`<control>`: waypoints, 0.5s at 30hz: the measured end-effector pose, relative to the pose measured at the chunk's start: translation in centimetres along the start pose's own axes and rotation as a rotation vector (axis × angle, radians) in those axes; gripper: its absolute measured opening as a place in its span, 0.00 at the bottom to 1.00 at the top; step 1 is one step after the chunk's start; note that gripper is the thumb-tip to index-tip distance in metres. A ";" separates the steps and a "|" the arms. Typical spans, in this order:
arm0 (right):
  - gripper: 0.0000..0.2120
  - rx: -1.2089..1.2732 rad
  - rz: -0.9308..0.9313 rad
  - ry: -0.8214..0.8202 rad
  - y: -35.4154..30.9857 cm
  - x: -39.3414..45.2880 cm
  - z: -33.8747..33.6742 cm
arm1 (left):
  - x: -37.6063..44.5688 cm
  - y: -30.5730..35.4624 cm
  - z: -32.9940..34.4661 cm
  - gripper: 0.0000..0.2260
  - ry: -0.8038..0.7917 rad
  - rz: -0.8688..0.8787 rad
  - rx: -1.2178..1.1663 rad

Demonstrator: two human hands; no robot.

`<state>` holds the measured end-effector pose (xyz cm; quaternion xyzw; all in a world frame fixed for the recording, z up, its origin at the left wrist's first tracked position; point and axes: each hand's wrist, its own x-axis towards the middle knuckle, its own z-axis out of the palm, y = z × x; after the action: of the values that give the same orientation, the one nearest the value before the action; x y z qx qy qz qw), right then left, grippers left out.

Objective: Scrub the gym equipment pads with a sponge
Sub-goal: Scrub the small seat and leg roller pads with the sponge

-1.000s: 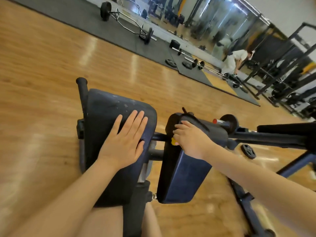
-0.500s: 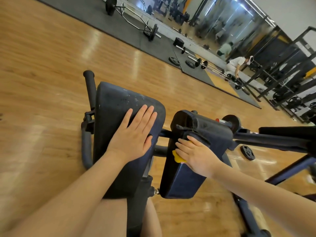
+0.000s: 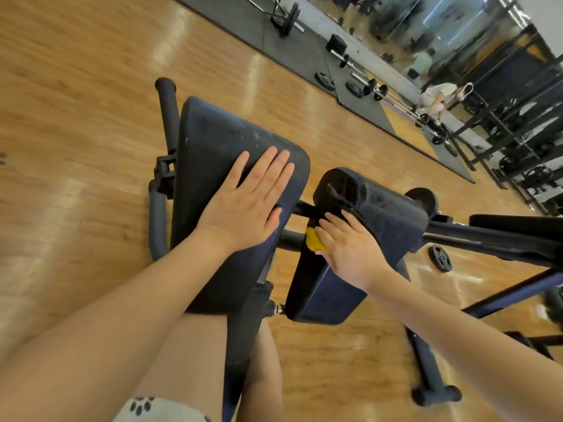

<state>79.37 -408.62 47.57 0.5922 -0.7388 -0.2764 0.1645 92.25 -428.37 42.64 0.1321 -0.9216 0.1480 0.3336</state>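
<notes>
Two dark blue pads sit on a gym machine in front of me. My left hand (image 3: 243,208) rests flat, fingers straight, on the near end of the left pad (image 3: 213,141). My right hand (image 3: 350,251) holds a yellow sponge (image 3: 313,243) and presses it against the left side face of the right pad (image 3: 326,296), just below its rounded top. Only the sponge's left edge shows past my fingers. My right thumb is hidden.
The machine's black bars (image 3: 502,239) run off to the right, with a small weight plate (image 3: 439,257) on the wooden floor below. Barbells (image 3: 356,65) lie on a dark mat beyond. Racks (image 3: 518,132) and another person (image 3: 435,95) are at far right. My legs straddle the machine's post.
My right hand has slid the sponge from the right pad's top edge down onto its side face. My left hand has stayed flat on the left pad.
</notes>
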 end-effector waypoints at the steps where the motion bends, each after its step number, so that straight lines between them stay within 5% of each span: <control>1: 0.23 0.001 -0.001 -0.017 -0.9 -0.4 0.4 | 0.0 0.0 0.0 0.30 0.005 0.005 -0.001; 6: 0.27 0.109 -0.231 -0.122 -4.6 -3.8 2.8 | -0.1 -0.1 0.1 0.30 0.020 0.001 0.014; 10: 0.22 0.287 -0.179 -0.028 -4.6 -3.9 1.9 | 0.0 -0.1 -0.1 0.30 -0.008 0.004 -0.002; 15: 0.27 0.539 -0.033 0.148 -5.5 -4.9 -0.2 | 0.3 -0.3 -0.9 0.30 -0.051 -0.007 -0.105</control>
<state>85.05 -404.71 44.85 0.6450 -0.7620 -0.0285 0.0501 92.64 -428.37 43.50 0.1214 -0.9359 0.0950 0.3167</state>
